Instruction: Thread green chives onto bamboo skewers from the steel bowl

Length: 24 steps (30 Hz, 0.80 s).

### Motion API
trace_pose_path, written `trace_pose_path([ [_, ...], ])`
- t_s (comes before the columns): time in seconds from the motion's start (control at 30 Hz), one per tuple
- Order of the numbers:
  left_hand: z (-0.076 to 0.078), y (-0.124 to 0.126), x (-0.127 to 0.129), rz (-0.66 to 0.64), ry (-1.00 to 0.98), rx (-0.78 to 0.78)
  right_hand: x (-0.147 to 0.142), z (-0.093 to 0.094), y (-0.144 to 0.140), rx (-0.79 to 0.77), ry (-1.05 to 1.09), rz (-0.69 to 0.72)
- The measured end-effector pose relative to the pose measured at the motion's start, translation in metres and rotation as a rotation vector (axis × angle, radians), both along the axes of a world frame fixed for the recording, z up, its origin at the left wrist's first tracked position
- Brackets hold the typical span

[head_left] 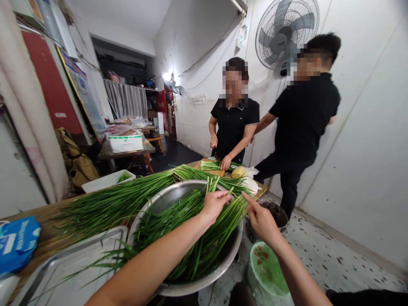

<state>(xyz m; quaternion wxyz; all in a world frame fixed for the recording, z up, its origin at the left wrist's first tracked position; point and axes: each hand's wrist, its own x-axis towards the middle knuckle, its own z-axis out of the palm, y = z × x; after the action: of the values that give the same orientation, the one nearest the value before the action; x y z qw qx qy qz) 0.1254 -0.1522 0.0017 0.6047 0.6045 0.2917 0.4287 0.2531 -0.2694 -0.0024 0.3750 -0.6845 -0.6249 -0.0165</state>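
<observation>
Left hand reaches far across the bowl, fingers closed on chives. Right hand pinches their right-hand ends, forefinger extended.

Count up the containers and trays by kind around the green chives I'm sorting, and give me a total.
Metal bowl: 1
Metal tray: 1
White tub: 1
White lidded box: 1
Bucket with green liner: 1
Dark pot: 1
Total: 6

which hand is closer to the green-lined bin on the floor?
Right. The right hand hovers just above the green-lined bin; the left hand rests on the chives in the steel basin, farther left.
</observation>
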Motion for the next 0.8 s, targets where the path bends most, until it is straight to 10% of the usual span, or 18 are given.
trace_pose_path([
  [0.5,-0.013,-0.006,-0.011,-0.298,0.285,0.433,0.006,-0.010,-0.006,-0.076,-0.001,0.058],
  [0.67,0.002,0.048,-0.011,0.148,0.565,0.401,0.009,-0.019,-0.002,-0.035,0.050,0.022],
  [0.8,0.007,0.091,-0.003,0.244,0.627,0.443,0.011,-0.021,0.004,0.008,0.063,0.016],
])
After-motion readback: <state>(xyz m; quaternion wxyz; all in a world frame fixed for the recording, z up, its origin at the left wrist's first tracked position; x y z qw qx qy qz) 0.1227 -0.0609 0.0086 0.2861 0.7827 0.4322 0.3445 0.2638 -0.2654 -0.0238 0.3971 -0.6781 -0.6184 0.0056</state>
